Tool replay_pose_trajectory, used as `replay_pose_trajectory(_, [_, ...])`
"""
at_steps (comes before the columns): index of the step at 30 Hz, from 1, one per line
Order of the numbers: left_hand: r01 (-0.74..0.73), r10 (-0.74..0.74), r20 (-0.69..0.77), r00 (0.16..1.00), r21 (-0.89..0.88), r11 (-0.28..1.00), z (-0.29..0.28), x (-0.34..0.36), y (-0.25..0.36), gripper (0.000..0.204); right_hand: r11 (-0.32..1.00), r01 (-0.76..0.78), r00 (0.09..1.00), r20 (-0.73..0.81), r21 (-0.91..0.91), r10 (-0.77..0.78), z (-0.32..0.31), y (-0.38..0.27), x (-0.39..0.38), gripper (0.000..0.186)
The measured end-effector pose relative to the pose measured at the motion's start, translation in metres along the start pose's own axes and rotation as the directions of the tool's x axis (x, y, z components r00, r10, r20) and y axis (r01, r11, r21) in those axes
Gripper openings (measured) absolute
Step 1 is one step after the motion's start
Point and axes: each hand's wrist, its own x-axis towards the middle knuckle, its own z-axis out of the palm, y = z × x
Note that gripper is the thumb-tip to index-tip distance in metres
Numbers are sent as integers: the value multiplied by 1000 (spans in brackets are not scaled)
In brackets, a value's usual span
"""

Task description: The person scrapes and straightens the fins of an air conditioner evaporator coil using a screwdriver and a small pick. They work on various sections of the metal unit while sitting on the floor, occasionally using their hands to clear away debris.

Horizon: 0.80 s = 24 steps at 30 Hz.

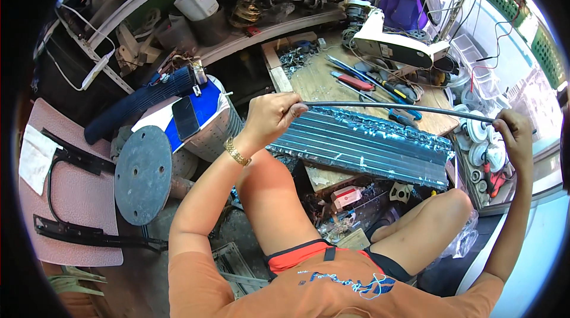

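Note:
A long thin dark rod (392, 105) is stretched between my two hands, sloping slightly down to the right. My left hand (274, 115), with a gold watch band (236, 150) at the wrist, is closed round its left end. At the far right, my right hand (514, 132) closes on the other end. Below the rod lies a long ridged metal panel (362, 145) with ragged, shiny long edges, over the front of the wooden worktop (306, 83). A red-handled tool (355, 80), screwdrivers (392, 88) and pliers (405, 117) lie just beyond it.
A white device (395, 45) and a purple bowl-like part (405, 9) stand at the back right. Left are a round grey metal disc (143, 174), a phone (185, 117) on a blue-and-white surface, and a pink chair (77, 199). A shelf (261, 36) with metal parts runs behind.

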Motion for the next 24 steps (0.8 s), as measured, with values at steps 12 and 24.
replay_pose_trajectory(12, [-125,-753,-54,656,-991,-38,21,34,21,51,897,-240,944,303,370,128,142,-111,-55,31])
replay_pose_trajectory(24, [-257,-787,-14,617,-948,-185,20,-79,5,36,757,-335,893,445,562,64,253,-198,-150,22])
